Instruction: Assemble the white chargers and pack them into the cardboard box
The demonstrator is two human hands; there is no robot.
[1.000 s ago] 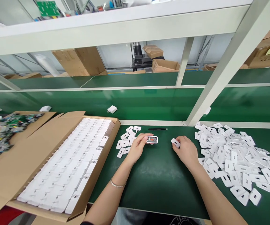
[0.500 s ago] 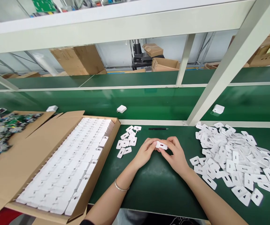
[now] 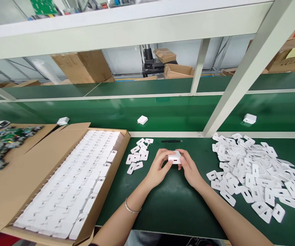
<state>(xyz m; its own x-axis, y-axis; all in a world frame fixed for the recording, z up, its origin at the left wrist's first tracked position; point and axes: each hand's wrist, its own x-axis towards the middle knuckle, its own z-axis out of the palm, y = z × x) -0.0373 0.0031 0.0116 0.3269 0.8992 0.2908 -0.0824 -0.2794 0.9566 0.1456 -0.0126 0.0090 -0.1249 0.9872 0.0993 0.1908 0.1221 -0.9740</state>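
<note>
Between my hands, above the green table, is a white adapter housing [image 3: 174,158] with a small dark slot on the side facing me. My left hand [image 3: 160,167] grips its left side, and my right hand [image 3: 189,168] closes on its right side. To the left lies a small group of white slotted plates [image 3: 136,157]. A large pile of similar plates [image 3: 255,174] spreads out to the right. A thin black tool [image 3: 172,141] lies behind my hands.
An open cardboard box [image 3: 119,160] with rows of white housings [image 3: 72,184] stands at the left. Circuit boards [image 3: 6,143] lie heaped beyond its flap. A slanted white frame post [image 3: 237,75] rises behind the right pile.
The white piece has turned in my hands, so its top and deeper body now show above the slotted side. My fingers have shifted around it. The view has moved slightly.
</note>
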